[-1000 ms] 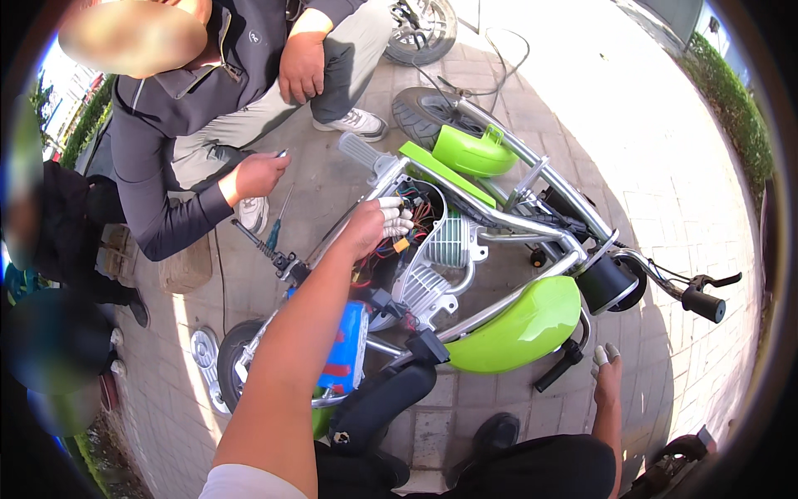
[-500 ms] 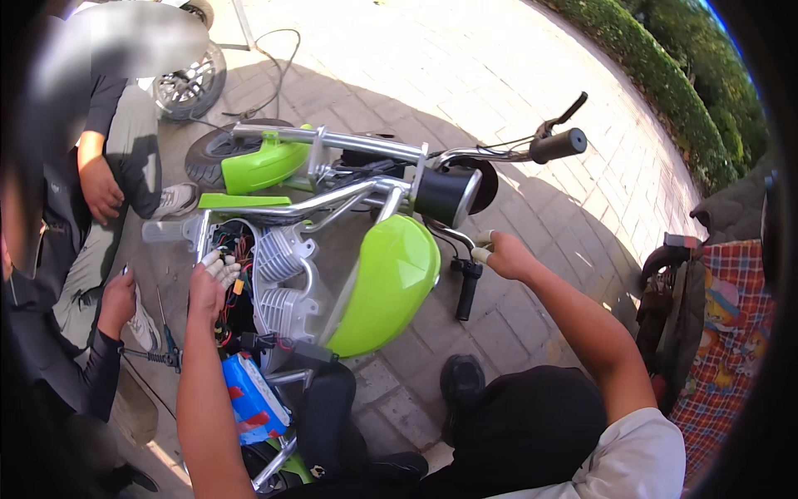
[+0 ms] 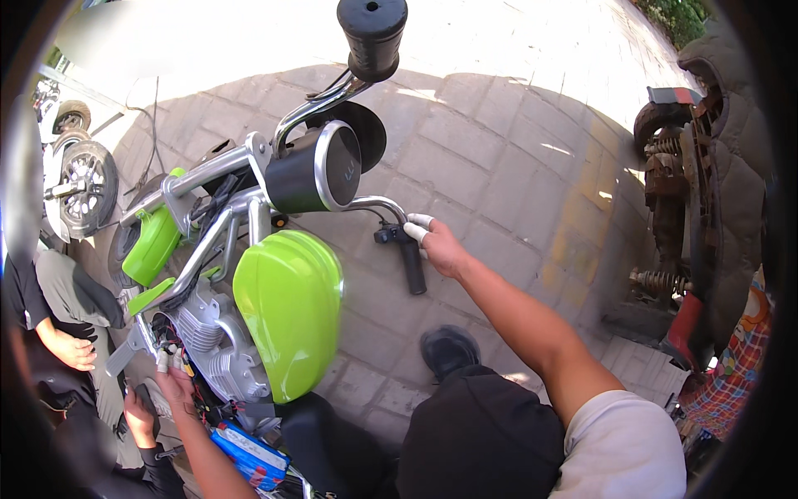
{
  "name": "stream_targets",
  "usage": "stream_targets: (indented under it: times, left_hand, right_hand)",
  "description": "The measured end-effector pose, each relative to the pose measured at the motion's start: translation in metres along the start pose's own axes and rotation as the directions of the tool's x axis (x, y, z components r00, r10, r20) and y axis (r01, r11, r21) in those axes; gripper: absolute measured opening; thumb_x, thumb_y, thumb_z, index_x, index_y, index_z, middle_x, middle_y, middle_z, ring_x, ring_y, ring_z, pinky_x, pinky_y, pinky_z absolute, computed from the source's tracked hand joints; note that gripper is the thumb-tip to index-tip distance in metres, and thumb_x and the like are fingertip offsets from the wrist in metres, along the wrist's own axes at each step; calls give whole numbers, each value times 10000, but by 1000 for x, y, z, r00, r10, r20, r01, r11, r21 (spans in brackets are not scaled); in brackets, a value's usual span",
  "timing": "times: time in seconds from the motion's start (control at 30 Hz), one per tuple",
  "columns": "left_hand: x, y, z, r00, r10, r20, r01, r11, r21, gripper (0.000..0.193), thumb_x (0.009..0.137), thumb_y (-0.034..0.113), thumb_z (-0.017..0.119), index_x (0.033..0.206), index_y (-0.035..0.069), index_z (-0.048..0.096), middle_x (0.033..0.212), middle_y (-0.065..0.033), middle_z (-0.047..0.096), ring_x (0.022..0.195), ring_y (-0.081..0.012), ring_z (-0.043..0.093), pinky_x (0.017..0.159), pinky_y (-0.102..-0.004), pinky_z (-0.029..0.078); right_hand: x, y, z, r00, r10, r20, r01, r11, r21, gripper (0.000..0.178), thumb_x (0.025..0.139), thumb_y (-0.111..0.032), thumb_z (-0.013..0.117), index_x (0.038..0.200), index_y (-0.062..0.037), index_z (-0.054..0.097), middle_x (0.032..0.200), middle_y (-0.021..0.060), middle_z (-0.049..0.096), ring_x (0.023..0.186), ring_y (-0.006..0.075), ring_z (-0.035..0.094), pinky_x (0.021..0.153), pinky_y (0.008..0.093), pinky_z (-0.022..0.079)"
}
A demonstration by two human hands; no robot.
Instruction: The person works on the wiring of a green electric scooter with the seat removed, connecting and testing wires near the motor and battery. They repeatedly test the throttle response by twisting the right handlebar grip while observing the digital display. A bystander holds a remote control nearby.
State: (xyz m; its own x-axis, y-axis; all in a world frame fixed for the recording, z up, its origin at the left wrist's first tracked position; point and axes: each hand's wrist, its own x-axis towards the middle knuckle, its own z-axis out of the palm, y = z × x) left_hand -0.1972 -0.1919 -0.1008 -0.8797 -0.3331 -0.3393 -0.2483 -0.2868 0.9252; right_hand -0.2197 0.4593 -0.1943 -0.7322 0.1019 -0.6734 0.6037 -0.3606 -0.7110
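A small motorcycle with a silver tube frame (image 3: 204, 254) and a green tank (image 3: 291, 312) stands before me. My right hand (image 3: 440, 248), white covers on its fingertips, is closed on the near end of the handlebar (image 3: 382, 202), beside a black switch block and the black grip (image 3: 413, 268). At the lower left my left hand (image 3: 174, 389) reaches into the frame beside the grey ribbed engine cover (image 3: 218, 337). Its covered fingers are pinched among coloured wires (image 3: 189, 356); the exact hold is partly hidden. A blue-wrapped battery pack (image 3: 249, 457) lies below.
At the left edge a co-worker's hand (image 3: 140, 416) is near my left forearm, with their other hand (image 3: 68, 349) resting behind. Loose wheels (image 3: 86, 187) stand farther back. On the right are a rusty shock absorber (image 3: 665, 187) and a quilted seat cover (image 3: 740, 166). Brick paving (image 3: 499, 183) lies beneath.
The view has swung right and toward the handlebar, so the motorcycle sits farther left and its round headlight looks larger. Both my hands stay at the same places on the bike.
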Motion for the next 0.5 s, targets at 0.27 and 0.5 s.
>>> stream_targets:
  times: [0.27, 0.5]
  left_hand:
    - [-10, 10, 7, 999, -48, 20, 48, 999, 10, 188, 989, 181, 567, 1108, 41, 612, 1035, -88, 700, 947, -206, 667, 896, -351, 537]
    - [-10, 7, 7, 999, -36, -20, 37, 998, 43, 221, 986, 167, 570, 1132, 5, 608, 1060, -108, 692, 969, -206, 667, 912, -324, 532]
  right_hand:
    - [-2, -11, 19, 999, -42, 9, 42, 999, -17, 441, 908, -213, 719, 1233, 31, 547, 998, 54, 629, 842, 121, 572, 766, 291, 491]
    - [-1, -11, 23, 994, -44, -102, 29, 989, -143, 560, 869, -264, 767, 1270, 41, 523, 987, 60, 626, 845, 132, 568, 771, 305, 488]
